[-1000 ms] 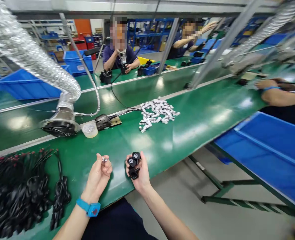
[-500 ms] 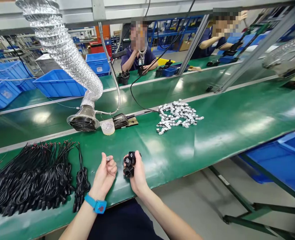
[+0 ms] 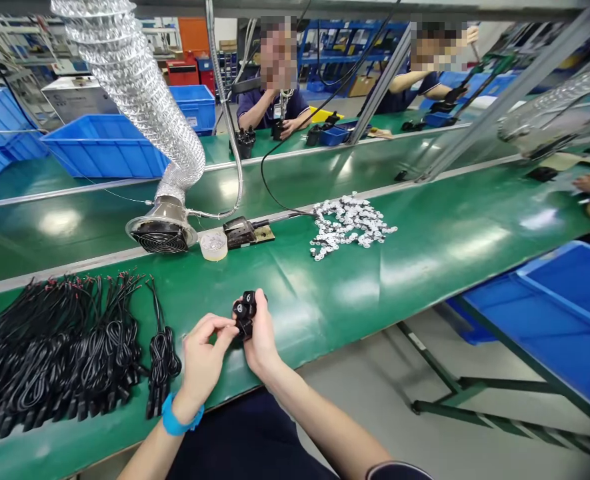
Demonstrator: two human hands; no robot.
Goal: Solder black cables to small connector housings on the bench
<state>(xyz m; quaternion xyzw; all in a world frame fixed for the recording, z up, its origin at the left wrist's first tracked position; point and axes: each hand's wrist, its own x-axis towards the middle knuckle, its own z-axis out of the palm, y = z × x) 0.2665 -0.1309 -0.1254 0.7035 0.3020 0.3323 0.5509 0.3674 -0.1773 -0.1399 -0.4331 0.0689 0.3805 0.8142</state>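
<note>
Several short black plastic parts (image 3: 245,309) with small white marks on their ends are gathered in my right hand (image 3: 262,337), its fingers curled round them and the thumb on top. My left hand (image 3: 205,350), with a blue band on the wrist, pinches thumb and forefinger together against the lowest black part. Whatever sits between those fingertips is hidden now; a moment ago a small round part showed there. Left of my hands, one bundled black cable (image 3: 163,353) lies beside a large row of coiled black cables (image 3: 49,367) with reddish wire ends.
A pile of small white parts (image 3: 349,223) lies on the green bench (image 3: 335,300). Near the back edge are a fume fan (image 3: 162,233) on a foil duct, a roll of clear tape (image 3: 213,245) and a black tool (image 3: 239,231). Blue bins (image 3: 549,313) stand right; co-workers sit opposite.
My left hand has turned over and come right, bringing its fingertips to the black parts. The small round part in it is now out of sight. The camera view has shifted slightly.
</note>
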